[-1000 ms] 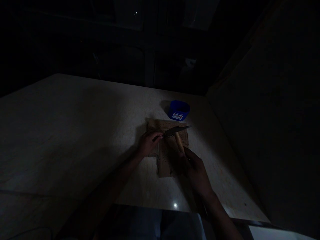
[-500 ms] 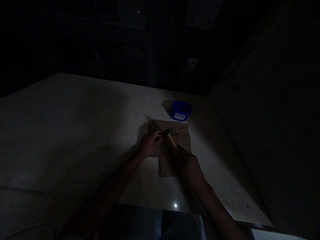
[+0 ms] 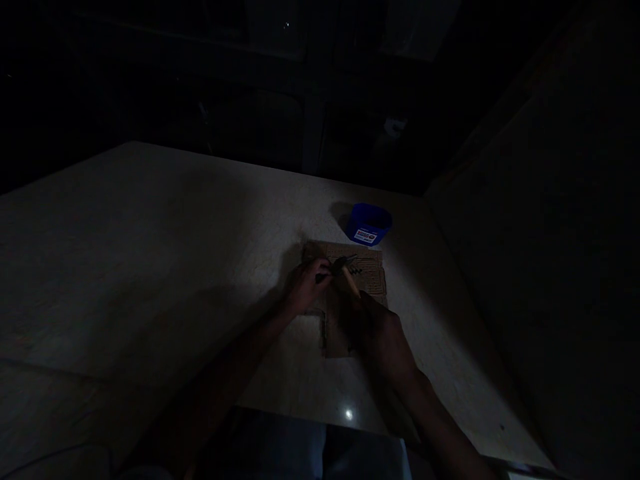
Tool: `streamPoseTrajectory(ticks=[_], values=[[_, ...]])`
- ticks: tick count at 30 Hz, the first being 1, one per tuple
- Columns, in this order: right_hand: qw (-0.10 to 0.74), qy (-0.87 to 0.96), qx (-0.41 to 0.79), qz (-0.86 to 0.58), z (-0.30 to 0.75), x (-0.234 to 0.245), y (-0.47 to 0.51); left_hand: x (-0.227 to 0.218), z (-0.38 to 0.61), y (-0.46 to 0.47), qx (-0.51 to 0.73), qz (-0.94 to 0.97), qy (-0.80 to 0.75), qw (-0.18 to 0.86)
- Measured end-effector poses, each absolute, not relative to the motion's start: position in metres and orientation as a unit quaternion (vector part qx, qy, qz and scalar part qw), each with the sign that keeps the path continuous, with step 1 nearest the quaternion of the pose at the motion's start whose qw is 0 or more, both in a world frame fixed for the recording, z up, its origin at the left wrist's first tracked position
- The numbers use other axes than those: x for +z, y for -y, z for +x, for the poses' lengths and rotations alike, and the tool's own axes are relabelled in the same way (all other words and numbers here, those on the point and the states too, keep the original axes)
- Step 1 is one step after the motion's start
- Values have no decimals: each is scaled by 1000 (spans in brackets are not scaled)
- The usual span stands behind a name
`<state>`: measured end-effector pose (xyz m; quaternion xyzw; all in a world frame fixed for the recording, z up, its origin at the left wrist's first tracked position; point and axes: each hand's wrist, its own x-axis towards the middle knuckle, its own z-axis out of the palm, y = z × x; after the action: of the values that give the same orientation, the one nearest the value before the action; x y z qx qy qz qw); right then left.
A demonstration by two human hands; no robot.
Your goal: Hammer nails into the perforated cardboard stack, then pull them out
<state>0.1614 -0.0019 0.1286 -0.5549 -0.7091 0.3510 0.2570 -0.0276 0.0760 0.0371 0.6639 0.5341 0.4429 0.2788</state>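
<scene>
A brown cardboard piece lies flat on the pale table. My left hand rests on its left part with fingers pinched on a small dark thing I cannot make out. My right hand is closed round the light wooden handle of a knife. The dark blade end sits over the cardboard, right next to my left fingertips. The scene is very dim.
A small blue tub with a white label stands just beyond the cardboard. A dark wall rises along the table's right side. Dark cabinets stand behind the table's far edge. The table's near edge runs just below my forearms.
The knife blade, first stretched right across the cardboard, has swung in toward my left fingers. My right hand has moved slightly up and left with it. My left hand has barely moved.
</scene>
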Motion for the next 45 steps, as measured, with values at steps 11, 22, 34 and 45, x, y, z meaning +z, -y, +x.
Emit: streamPoseTrajectory(ticks=[11,22,34,45], values=[[245,715,355,-550,161,130,3,39,-28,-78,425,667,-541,286],[257,715,343,-553,157,129,4,38,-27,-78,435,658,-538,296],[427,557,391,-596,187,122,-5,36,-23,-79,470,640,-527,304],[586,257,608,-470,180,92,27,25,-27,-80,477,655,-509,292]])
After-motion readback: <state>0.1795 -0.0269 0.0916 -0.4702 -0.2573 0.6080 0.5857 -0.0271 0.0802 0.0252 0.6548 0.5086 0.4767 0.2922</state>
